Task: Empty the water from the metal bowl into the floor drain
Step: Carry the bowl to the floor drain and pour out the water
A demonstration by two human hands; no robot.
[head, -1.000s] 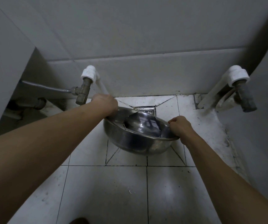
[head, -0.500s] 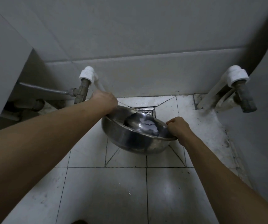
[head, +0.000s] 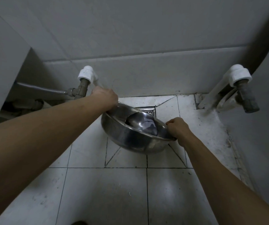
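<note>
A shiny metal bowl (head: 127, 137) hangs above the white tiled floor, tilted with its far rim lower, toward the wall. Water pools against that far side inside it. My left hand (head: 105, 99) grips the bowl's left rim, held higher. My right hand (head: 177, 129) grips the right rim near the front. Just behind the bowl, a square metal floor drain (head: 149, 109) sits in the floor by the wall, partly hidden by the bowl's far rim.
A white pipe fitting with a brass valve and steel hose (head: 82, 83) stands at the left by the wall. Another capped pipe with a valve (head: 242, 88) juts out at the right. Grey walls close in on three sides.
The bowl and both hands have shifted slightly left and a little lower; the water has gathered further toward the far rim over the drain.
</note>
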